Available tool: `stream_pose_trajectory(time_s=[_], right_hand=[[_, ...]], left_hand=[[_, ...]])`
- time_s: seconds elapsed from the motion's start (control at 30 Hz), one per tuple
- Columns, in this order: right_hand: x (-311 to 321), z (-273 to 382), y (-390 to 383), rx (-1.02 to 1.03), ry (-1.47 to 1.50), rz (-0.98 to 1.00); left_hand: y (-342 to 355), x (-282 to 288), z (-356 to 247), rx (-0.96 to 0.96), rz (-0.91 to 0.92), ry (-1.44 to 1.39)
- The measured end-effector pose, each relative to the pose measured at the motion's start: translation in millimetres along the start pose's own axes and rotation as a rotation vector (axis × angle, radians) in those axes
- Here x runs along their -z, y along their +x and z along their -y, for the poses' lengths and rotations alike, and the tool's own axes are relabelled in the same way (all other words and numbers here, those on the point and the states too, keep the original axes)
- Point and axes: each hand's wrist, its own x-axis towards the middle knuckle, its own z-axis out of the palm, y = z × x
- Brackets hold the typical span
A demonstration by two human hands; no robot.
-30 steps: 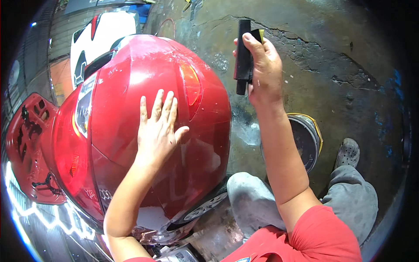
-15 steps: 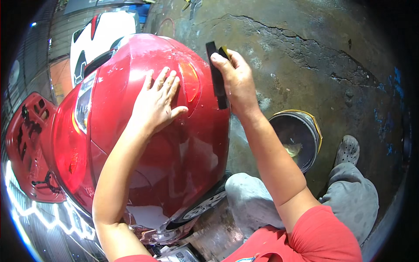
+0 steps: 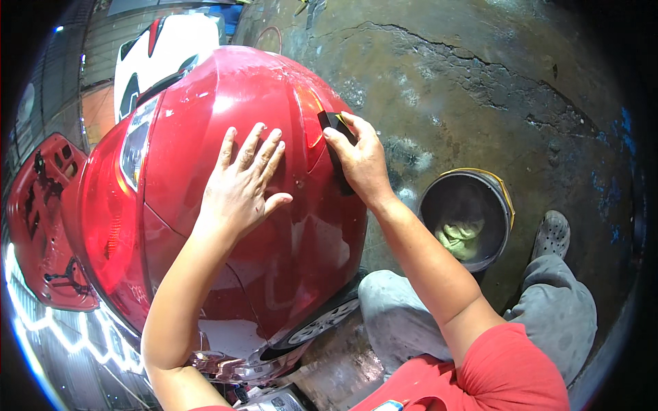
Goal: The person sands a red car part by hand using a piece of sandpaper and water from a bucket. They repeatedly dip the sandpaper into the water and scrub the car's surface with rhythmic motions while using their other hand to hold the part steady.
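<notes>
Left hand [image 3: 240, 181] flat on the red bumper [image 3: 274, 233], fingers spread, nothing in its grasp; probably set there as a brace, or to feel the surface, the open palm giving wide contact. Right hand [image 3: 362, 161] clamped on a black block [image 3: 332, 122], thumb on the near side, fingers round the far side; this pinch looks chosen to leave the block's long face toward the paint. Block stands at the bumper's right edge, just beside the orange lamp [image 3: 310, 118], tilted a little, top end leaning left. Bucket [image 3: 473, 188] on the floor [image 3: 411, 82], beyond that same edge and near the right forearm, likely there for easy reach; pale green cloth [image 3: 460, 240] lies inside, toward the bucket's lower rim. Hard to make out: whether the block touches the paint along its length or only in part, its working face being turned away. Most of its middle is behind the thumb and palm; the dark strip below the hand may be block or shadow, cannot tell. Yellow shows at its upper end, too small to read as layer or liner. Left palm hides the paint under it. Wheel [image 3: 325, 325] partly covered by the bumper's lower edge. Bucket's depth and any water unclear.
</notes>
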Motion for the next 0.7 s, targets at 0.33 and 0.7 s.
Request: stream_pose_trajectory(time_s=[0.33, 0.7], right_hand=[[-13.3, 22.9, -52.5, 0.276, -0.222, 0.223], [-60.3, 19.6, -37.6, 0.498, -0.212, 0.096]], left_hand=[[-38.0, 30.8, 46.1, 0.148, -0.061, 0.036], [-14.9, 24.8, 85.9, 0.062, -0.043, -0.109]])
